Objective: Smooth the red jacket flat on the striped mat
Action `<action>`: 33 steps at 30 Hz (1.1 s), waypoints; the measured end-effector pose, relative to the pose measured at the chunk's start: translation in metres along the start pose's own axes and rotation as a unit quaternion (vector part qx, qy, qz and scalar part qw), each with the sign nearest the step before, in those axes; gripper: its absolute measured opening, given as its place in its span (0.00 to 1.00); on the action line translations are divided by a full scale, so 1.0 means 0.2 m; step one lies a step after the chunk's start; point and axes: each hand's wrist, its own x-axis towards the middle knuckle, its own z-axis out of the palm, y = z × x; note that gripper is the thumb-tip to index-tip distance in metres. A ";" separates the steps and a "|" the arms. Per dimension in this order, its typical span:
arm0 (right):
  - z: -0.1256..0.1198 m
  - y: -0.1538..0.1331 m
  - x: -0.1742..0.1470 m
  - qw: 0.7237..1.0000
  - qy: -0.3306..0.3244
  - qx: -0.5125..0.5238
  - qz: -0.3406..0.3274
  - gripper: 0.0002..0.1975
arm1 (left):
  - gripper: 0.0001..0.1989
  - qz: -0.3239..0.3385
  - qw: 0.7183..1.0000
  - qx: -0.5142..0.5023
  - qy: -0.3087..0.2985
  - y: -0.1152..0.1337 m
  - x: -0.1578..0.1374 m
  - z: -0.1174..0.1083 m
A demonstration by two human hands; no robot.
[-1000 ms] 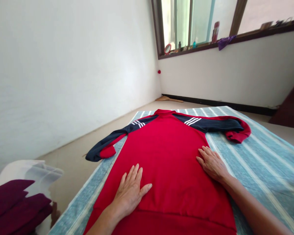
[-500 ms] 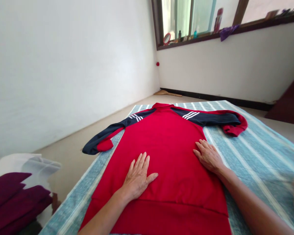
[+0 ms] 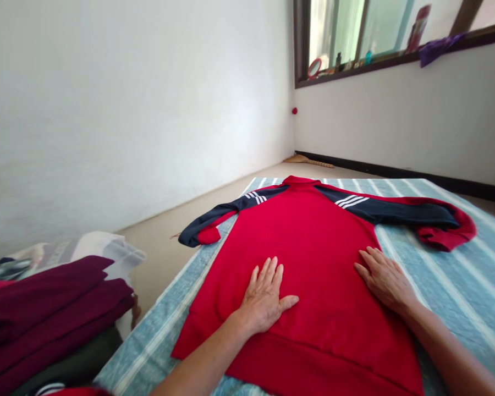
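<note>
A red jacket (image 3: pixel 313 247) with navy sleeves and white shoulder stripes lies spread out, its collar at the far end. My left hand (image 3: pixel 266 297) rests flat on its lower middle, fingers out and thumb to the side. Toward the jacket's right edge, my right hand (image 3: pixel 385 278) also lies flat on the fabric with its fingers stretched. The right sleeve (image 3: pixel 412 214) reaches outward and curls back at its red cuff. On the other side, the left sleeve (image 3: pixel 214 220) bends down over the edge of the striped cloth.
Beneath the jacket is a blue and white striped cloth (image 3: pixel 160 335). Folded maroon clothes (image 3: pixel 58 313) are piled at lower left, beside a white plastic bag (image 3: pixel 107 247). A broom (image 3: pixel 309 160) lies by the far wall corner. Small items and a purple cloth (image 3: pixel 437 49) sit on the windowsill.
The view has turned left, so everything sits further right and more of the clothes pile shows. Both hands stay flat in about the same places on the jacket.
</note>
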 end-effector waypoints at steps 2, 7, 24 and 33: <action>0.02 0.02 0.00 1.000 0.003 -0.002 -0.010 0.28 | 0.43 0.014 1.000 -0.022 0.001 0.05 0.00 -0.01; 0.08 0.06 -0.01 1.000 0.015 -0.010 -0.022 0.30 | 0.47 0.125 0.988 -0.093 0.013 0.24 0.04 0.02; 0.13 0.10 -0.02 0.999 0.016 -0.023 -0.044 0.29 | 0.45 0.197 0.966 -0.164 -0.018 0.51 0.13 0.07; 0.11 0.11 -0.03 0.998 0.014 -0.005 -0.056 0.23 | 0.46 0.204 0.963 -0.173 -0.039 0.56 0.20 0.15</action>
